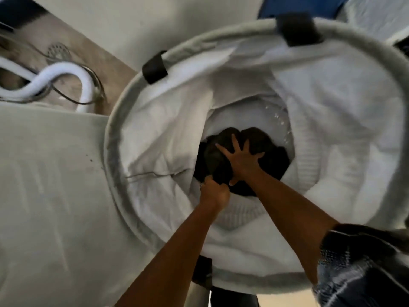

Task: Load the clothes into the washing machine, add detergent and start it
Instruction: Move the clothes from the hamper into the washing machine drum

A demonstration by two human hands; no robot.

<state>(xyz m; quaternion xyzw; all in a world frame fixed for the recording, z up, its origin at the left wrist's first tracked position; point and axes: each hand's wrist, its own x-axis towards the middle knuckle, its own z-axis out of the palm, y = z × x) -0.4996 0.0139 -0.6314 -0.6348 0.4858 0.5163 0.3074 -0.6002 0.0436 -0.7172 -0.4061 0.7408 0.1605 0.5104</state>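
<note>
Two bare arms reach down from the bottom of the view into a round laundry hamper (115,138) with a grey padded rim and a white cloth lining. At the bottom of it lies a bundle of dark clothes (263,142), bunched up and sitting on the pale floor of the hamper, with folds of the white lining (332,103) gathered all around. The left hand (214,191) is clenched on the near left edge of the dark fabric, fingers curled tightly round a fold of it; a thin ring shows on one finger. The right hand (242,159) lies on top of the bundle just beside the left one, its fingers spread wide and fairly straight, palm pressing down on the cloth, with the thumb tucked toward the near edge of the bundle; whether the thumb hooks under the fabric cannot be told. Two black tabs (155,67) sit on the rim at the far side. To the left of the hamper is the flat grey-white top of an appliance (44,185), and beyond it, on a brownish floor, a white hose (66,72) curls near a round metal drain (58,50). A blue object (309,5) shows at the top edge. A dark patterned sleeve (358,262) covers the right upper arm.
</note>
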